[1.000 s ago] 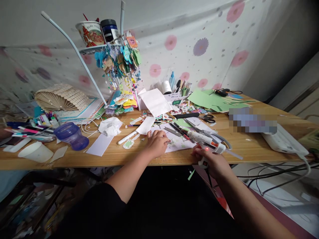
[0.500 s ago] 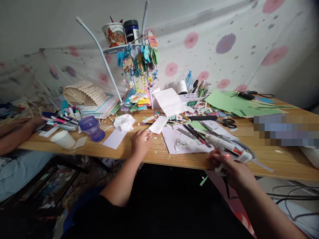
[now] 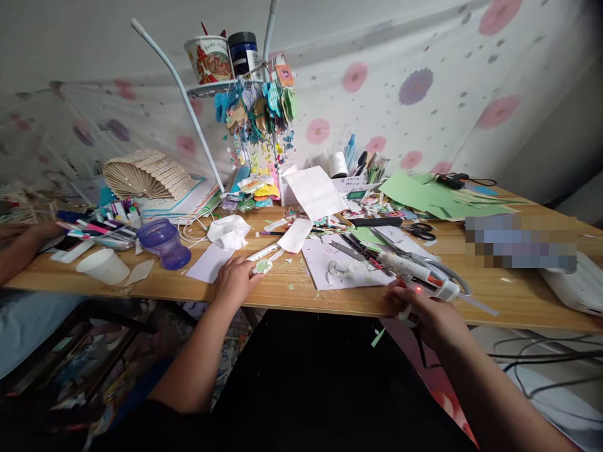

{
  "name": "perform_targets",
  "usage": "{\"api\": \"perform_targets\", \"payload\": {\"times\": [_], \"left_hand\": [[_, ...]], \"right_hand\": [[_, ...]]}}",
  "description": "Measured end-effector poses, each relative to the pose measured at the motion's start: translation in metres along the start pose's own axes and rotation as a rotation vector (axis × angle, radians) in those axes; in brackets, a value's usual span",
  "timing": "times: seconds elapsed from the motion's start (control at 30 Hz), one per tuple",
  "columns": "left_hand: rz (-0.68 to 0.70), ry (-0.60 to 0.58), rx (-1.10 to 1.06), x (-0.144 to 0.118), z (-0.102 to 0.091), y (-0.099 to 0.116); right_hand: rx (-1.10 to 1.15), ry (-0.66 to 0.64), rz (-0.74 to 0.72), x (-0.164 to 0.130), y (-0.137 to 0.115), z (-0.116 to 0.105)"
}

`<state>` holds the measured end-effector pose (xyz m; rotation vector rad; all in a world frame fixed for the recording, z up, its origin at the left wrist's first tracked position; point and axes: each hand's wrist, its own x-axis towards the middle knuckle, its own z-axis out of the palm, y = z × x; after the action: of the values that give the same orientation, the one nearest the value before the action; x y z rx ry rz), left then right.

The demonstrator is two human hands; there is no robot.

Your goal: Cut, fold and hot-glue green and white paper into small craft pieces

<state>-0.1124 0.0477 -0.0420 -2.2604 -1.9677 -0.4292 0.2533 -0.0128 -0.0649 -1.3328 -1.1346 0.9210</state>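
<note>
My right hand is wrapped round the handle of a white hot glue gun, which points up and to the left over the table's front edge. A red light glows on its side and a clear glue stick sticks out of its back. Low over the table, the fingers of my left hand are closed on a small pale green and white piece. Just beyond it lie a narrow white strip with dark marks and a white paper piece.
A white sheet bears a cutter, pens and a dried glue blob. Left stand a purple cup, a white cup and crumpled tissue. Scissors and green paper lie right. Another person's arm rests far left.
My left hand has moved left and slightly nearer, uncovering the marked white strip and showing the pale green piece. My right hand still holds the glue gun. The view has shifted slightly.
</note>
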Motion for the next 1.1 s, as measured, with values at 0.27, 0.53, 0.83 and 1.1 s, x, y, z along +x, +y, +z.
{"api": "perform_targets", "payload": {"times": [0.27,0.53,0.83,1.1], "left_hand": [[-0.072,-0.032,-0.076,-0.003,-0.005,0.009],[-0.105,0.036,-0.242,0.001,0.004,0.0],[0.265,0.097,-0.395,0.011,0.0,0.088],[0.355,-0.237,-0.248,0.054,0.017,0.137]], "right_hand": [[0.095,-0.007,0.047,-0.001,-0.002,0.0],[-0.245,-0.255,0.035,0.018,-0.019,-0.001],[-0.805,-0.5,-0.009,0.058,-0.064,0.0],[-1.042,-0.578,-0.016,0.07,-0.08,0.007]]}}
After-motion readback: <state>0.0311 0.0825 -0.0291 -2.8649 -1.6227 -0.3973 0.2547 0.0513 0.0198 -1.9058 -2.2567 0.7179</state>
